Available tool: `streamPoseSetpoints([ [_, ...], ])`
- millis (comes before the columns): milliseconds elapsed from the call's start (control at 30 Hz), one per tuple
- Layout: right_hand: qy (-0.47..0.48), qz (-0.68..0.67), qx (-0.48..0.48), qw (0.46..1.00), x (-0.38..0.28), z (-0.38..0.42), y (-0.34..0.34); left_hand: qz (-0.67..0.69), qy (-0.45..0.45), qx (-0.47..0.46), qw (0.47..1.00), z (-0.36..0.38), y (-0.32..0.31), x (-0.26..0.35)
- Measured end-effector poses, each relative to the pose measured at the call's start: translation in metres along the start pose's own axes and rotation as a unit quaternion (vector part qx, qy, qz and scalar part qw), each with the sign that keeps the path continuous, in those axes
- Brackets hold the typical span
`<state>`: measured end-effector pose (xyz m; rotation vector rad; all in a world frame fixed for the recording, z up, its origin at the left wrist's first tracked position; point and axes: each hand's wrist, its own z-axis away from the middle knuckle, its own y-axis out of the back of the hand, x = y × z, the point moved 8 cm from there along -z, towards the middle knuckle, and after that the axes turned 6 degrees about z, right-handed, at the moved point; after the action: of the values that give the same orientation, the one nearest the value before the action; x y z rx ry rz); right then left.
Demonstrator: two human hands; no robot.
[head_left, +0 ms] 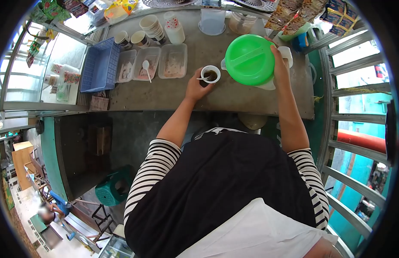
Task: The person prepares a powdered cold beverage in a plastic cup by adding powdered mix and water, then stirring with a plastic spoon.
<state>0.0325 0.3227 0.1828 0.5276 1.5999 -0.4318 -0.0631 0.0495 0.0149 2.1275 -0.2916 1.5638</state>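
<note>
Two hands are busy on the counter [251, 99], close together. Left hand [196, 89] curls around a small cup [210, 74] of dark drink, steadying it from its near side; a thin stick or spoon pokes out over the cup's left rim. Right hand [280, 60] grips a pitcher [251, 60] with a green lid by its far right side. The pitcher sits just right of the cup, nearly touching, its spout side facing the cup.
</note>
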Motion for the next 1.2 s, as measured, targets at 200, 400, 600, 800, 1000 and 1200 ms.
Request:
streamPoseSetpoints([
  [200,0.025,0.103,-0.011,0.994,-0.007,0.008,-0.031,0.012,-0.042,-0.014,0.999,0.001,0.002,0.009],
  [400,0.106,0.184,-0.014,0.977,-0.002,0.003,-0.04,0.046,-0.019,0.002,0.999,0.009,0.007,0.01],
  [600,0.096,0.274,-0.054,0.955,-0.001,0.009,-0.058,0.05,0.002,-0.001,0.999,0.02,0.01,0.014],
  [800,0.146,0.344,-0.018,0.928,-0.011,0.017,-0.07,0.035,-0.029,0.001,0.999,0.019,0.01,0.008],
  [1000,0.136,0.386,-0.054,0.911,0.006,0.017,-0.08,-0.015,-0.042,0.03,0.999,0.018,0.014,0.008],
  [1200,0.137,0.374,-0.046,0.916,0.006,0.017,-0.079,-0.031,-0.056,0.035,0.997,0.018,0.014,0.008],
])
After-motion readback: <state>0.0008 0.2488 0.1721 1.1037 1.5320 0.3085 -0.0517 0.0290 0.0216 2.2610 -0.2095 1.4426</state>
